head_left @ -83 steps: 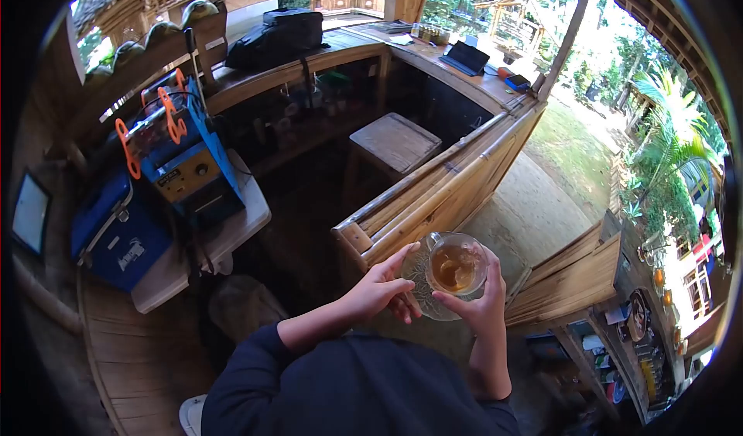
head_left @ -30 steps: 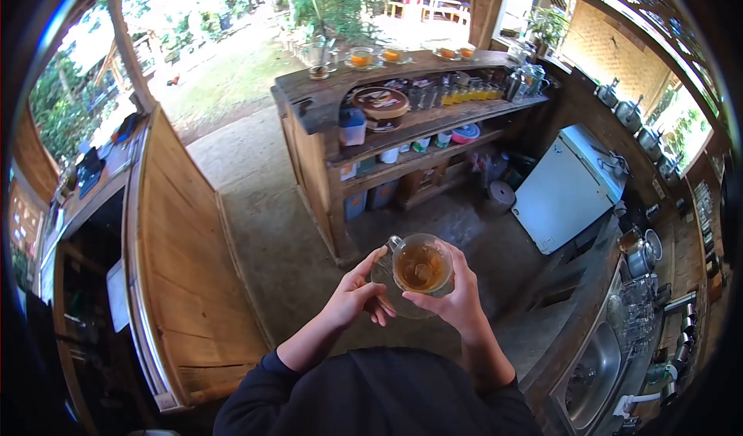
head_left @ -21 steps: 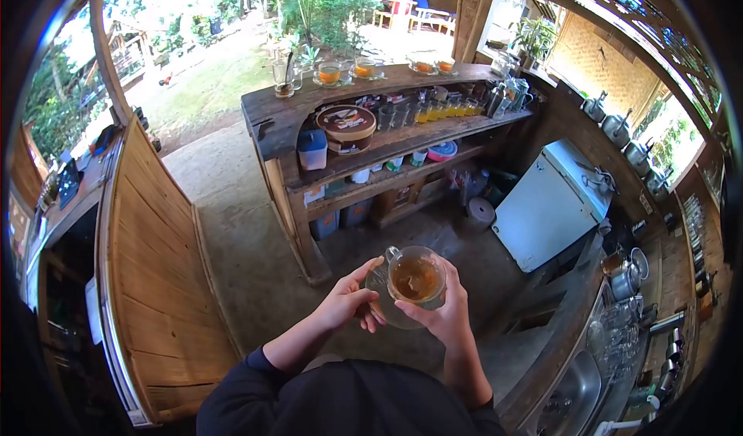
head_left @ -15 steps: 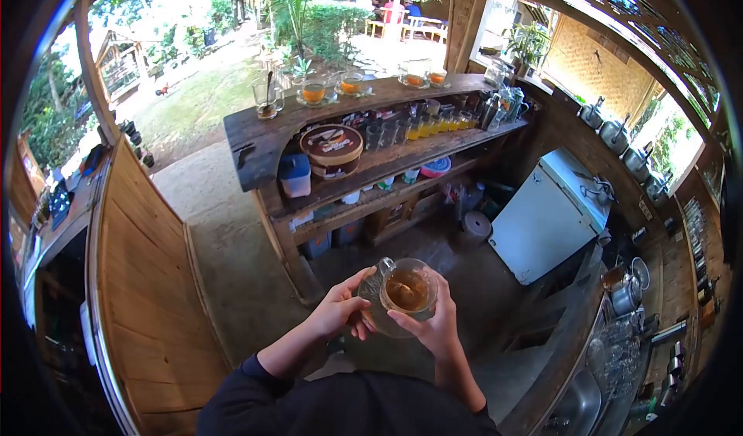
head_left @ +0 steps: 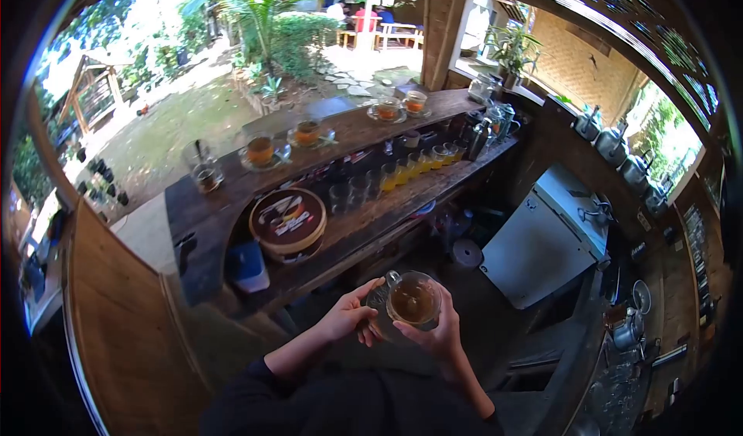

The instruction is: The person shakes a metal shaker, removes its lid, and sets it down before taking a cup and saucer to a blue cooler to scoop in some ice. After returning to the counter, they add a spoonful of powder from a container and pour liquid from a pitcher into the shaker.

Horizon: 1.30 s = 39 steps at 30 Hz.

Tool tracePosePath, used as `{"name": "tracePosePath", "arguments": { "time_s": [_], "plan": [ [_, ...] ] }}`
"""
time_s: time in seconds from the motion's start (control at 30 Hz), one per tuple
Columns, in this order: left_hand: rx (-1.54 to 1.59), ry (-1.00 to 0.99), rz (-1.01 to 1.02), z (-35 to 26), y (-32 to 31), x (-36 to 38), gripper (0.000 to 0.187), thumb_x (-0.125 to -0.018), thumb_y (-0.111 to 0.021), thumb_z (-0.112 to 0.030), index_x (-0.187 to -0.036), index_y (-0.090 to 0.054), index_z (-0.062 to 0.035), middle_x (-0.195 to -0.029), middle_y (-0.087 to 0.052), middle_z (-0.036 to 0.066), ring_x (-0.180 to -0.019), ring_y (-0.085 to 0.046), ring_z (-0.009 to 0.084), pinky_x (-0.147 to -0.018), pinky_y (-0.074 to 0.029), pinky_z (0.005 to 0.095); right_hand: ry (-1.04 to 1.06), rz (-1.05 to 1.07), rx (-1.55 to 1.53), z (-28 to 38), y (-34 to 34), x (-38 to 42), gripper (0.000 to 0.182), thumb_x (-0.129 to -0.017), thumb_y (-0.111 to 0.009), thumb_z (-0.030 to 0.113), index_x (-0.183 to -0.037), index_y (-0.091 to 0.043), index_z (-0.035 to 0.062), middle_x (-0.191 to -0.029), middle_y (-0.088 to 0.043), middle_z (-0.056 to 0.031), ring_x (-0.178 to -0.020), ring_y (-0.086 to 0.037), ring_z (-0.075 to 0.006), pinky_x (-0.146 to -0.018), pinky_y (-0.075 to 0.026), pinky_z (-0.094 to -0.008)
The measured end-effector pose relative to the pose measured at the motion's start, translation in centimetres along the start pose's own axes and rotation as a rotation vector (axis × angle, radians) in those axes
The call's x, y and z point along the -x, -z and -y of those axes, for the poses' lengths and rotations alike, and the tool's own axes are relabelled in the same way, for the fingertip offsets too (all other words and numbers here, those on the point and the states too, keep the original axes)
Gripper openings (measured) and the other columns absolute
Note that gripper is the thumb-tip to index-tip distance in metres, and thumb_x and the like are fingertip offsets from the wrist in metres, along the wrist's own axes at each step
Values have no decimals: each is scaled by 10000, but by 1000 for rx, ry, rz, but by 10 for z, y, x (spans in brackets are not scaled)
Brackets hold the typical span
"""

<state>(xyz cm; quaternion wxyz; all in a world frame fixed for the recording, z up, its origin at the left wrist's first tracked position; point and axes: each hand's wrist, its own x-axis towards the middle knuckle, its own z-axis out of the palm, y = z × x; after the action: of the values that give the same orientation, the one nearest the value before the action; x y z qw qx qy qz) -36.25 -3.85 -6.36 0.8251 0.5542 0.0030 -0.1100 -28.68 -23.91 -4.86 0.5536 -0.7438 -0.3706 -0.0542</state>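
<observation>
A clear glass cup [head_left: 413,298] of brown tea is held in front of my body, its handle toward the upper left. My right hand [head_left: 435,324] wraps round the cup's right side. My left hand [head_left: 352,314] grips the edge of a clear glass saucer [head_left: 378,300], which is partly hidden under the cup. Beyond my hands stands a wooden counter [head_left: 348,145] with glass cups of amber tea [head_left: 307,132] on saucers and a tall glass [head_left: 207,176] with a spoon in it.
The counter's lower shelf holds a round box [head_left: 288,223], a blue-and-white container [head_left: 248,266] and several glasses of yellow drink [head_left: 402,171]. A white chest [head_left: 542,238] stands at right. Kettles [head_left: 611,143] line the right ledge. People sit outside in the distance.
The counter and its shelf now appear larger and nearer, shifted down and left in view. My hands still hold the cup and saucer at nearly the same spot.
</observation>
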Motion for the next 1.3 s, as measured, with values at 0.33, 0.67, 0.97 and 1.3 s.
{"name": "tracePosePath", "arguments": {
  "time_s": [0.33,0.67,0.97,1.3],
  "plan": [
    [41,29,-64,-11,24,-157,664,-867,-426,-31,-1450,-124,-126,-705,-649,128,-497,-626,184,-445,-503,240,-46,68,10,-111,49,-116,819,-612,-834,309,-1250,-423,-1,-1178,-552,-151,-1089,-561,-267,-924,-446,-351],
    [132,-100,-283,-40,15,-289,646,-876,-414,-16,-1444,-139,-151,-725,-654,163,-498,-630,206,-421,-485,234,86,319,61,-195,113,-265,829,-603,-846,245,-1262,-406,0,-1204,-525,-149,-1124,-533,-264,-955,-421,-351],
    [206,-304,-508,-88,55,-337,620,-871,-383,5,-1439,-188,-150,-703,-645,164,-479,-624,226,-374,-472,249,232,454,-81,-228,79,-379,901,-587,-855,232,-1301,-358,-4,-1242,-484,-165,-1162,-494,-267,-979,-392,-372],
    [257,-439,-717,-132,128,-354,629,-865,-405,1,-1437,-180,-132,-745,-647,169,-530,-647,230,-376,-482,250,315,606,-126,-225,5,-486,915,-619,-840,255,-1335,-320,22,-1224,-497,-177,-1161,-492,-257,-972,-390,-366]
  ]
}}
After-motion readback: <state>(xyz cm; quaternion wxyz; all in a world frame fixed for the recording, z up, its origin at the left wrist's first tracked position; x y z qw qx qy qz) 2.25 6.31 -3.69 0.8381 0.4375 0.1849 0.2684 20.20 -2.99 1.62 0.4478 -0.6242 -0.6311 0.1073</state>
